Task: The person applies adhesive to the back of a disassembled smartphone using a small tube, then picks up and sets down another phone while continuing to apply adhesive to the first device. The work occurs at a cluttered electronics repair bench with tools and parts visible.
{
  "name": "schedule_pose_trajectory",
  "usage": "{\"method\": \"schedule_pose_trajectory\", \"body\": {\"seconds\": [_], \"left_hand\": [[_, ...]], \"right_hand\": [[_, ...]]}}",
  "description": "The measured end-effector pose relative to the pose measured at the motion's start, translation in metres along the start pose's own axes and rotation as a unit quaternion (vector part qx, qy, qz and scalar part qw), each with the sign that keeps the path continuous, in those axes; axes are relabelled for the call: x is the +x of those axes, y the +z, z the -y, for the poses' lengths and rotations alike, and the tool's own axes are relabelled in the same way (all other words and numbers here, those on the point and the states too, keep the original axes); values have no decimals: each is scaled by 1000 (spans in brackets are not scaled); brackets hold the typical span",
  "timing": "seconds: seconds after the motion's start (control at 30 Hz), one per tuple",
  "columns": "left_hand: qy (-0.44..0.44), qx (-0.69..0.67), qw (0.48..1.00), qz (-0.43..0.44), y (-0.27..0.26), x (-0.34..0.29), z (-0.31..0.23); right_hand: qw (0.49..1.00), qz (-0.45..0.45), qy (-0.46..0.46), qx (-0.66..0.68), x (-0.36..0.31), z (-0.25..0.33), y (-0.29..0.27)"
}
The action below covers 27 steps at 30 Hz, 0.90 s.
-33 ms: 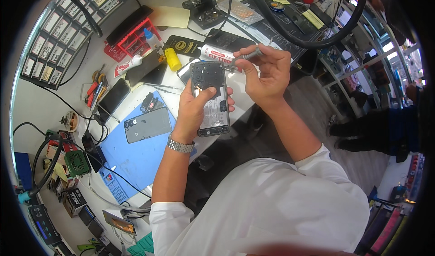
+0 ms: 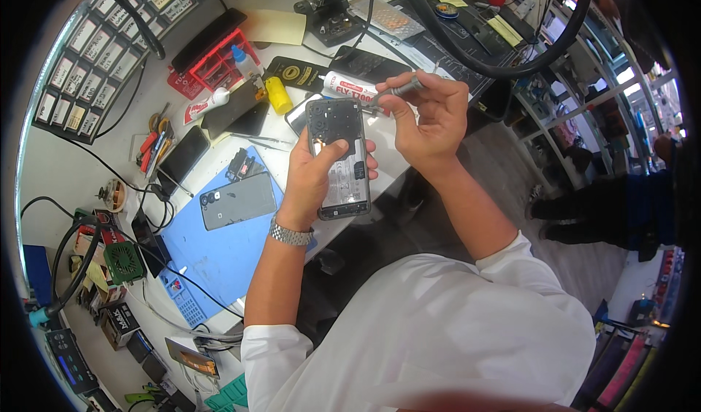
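Observation:
In my left hand is an opened smartphone, its back off so that the battery and dark inner cover show. The thumb lies across its inside, and fingertips wrap the right edge. My right hand pinches a slim grey screwdriver between thumb and fingers, its tip end angled down toward the phone's top right corner. Whether the tip touches the phone I cannot make out. On the blue mat to the left lie a grey phone back cover and a small dark phone part.
Behind the phone are a white glue tube, a yellow bottle and several dark phones. A red organizer stands farther left. A black cable arches above my right hand. Another person stands at the right.

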<state>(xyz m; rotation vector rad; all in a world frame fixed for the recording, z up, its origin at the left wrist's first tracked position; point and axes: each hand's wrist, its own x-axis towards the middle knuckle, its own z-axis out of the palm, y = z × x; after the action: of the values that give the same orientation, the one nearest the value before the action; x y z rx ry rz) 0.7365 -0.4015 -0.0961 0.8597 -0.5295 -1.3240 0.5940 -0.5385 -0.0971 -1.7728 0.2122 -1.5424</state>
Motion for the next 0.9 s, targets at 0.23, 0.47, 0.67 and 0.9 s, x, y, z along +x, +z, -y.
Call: {"method": "schedule_pose_trajectory", "body": {"seconds": [0.23, 0.47, 0.67, 0.9], "left_hand": [[9, -5, 1000, 8, -2, 8, -3], [5, -3, 1000, 4, -2, 7, -2], [5, -3, 1000, 1, -2, 7, -3], [22, 5, 1000, 11, -2, 7, -1]], "right_hand": [[1000, 4, -14, -2, 6, -5, 2], [1000, 0, -14, 5, 6, -6, 2], [1000, 2, -7, 7, 5, -6, 1], [999, 10, -38, -3, 5, -8, 2]]}}
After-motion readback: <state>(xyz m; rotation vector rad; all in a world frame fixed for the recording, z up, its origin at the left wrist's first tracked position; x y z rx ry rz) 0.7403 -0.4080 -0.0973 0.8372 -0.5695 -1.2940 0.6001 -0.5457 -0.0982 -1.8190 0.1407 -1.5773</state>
